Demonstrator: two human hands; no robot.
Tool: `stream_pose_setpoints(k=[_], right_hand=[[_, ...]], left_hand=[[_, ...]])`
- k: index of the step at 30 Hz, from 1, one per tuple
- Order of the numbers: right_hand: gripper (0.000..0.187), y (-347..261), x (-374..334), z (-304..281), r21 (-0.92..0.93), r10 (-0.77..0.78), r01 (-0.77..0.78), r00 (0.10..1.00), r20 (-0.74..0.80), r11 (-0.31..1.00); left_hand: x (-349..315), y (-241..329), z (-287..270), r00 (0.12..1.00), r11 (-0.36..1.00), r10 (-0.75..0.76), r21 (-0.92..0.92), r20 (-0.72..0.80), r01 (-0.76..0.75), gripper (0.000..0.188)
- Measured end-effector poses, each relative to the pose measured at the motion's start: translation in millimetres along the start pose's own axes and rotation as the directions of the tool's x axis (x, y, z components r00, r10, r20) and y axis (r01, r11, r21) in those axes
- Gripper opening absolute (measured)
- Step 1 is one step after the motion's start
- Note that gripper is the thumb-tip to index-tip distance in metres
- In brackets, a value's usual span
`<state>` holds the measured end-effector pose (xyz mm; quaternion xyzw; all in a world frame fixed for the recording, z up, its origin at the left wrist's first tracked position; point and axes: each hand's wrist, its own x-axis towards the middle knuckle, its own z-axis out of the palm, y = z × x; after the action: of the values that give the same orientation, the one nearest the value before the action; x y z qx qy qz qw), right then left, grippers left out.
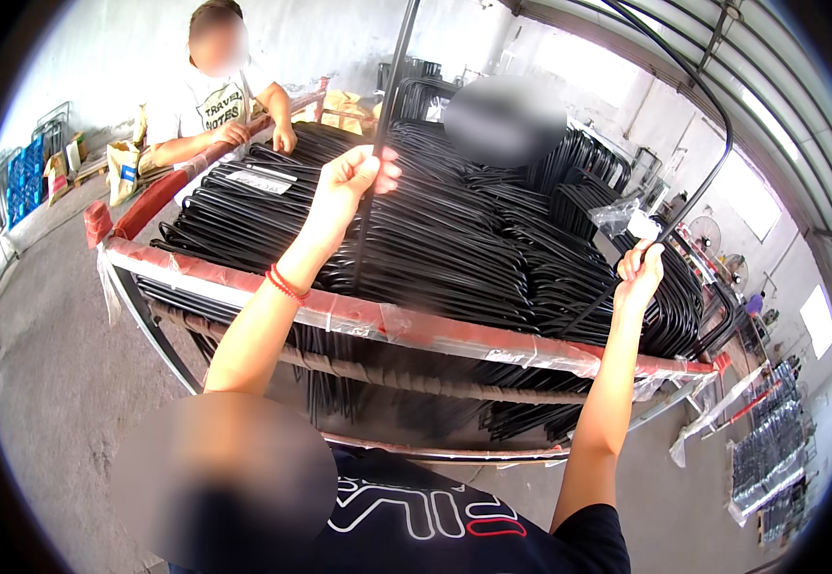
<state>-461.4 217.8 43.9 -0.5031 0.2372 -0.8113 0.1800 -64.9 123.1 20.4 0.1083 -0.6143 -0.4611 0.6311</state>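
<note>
A bent black metal tube (393,86) is raised in front of me, its two legs apart and its upper part running out of the picture. My left hand (361,180) is closed round the left leg. Lower and further right, my right hand (639,270) grips the other leg. Below both hands lie many similar bent black tubes (426,234), stacked in rows inside a metal rack. The rack's near rail (387,320) is wrapped in red material and clear plastic. The held tube's lower left end is blurred against the stack.
Across the rack's far left corner stands a person, one hand (234,132) at the red rail. A white label sheet (258,183) lies on the tubes. Clear plastic (617,215) sits on the right of the stack. More tube bundles (770,445) stand on the floor at right.
</note>
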Motion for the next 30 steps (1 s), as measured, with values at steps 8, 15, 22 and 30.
stream_pose_setpoints(k=[8, 15, 22, 30], right_hand=[[0.035, 0.5, -0.7, -7.8, -0.020, 0.024, -0.023, 0.999, 0.047, 1.000], [0.036, 0.5, 2.3, -11.8, -0.024, 0.024, -0.024, 1.000, 0.015, 0.999], [0.034, 2.4, 2.1, -17.4, -0.002, 0.031, -0.031, 0.997, 0.075, 1.000], [0.033, 2.5, 0.2, -14.3, -0.019, 0.030, -0.029, 0.998, 0.062, 0.999]], left_hand=[[-2.7, -8.0, -0.4, 0.999, 0.998, 0.030, -0.056, -0.020, -0.031, 0.021], [-11.0, -24.0, -0.1, 0.997, 0.995, -0.061, -0.085, -0.051, 0.057, 0.027], [-18.6, -24.1, -0.5, 0.997, 0.994, -0.068, -0.090, -0.037, 0.065, 0.026], [-20.1, -23.8, 1.6, 0.995, 0.994, -0.078, -0.075, -0.066, 0.073, 0.025]])
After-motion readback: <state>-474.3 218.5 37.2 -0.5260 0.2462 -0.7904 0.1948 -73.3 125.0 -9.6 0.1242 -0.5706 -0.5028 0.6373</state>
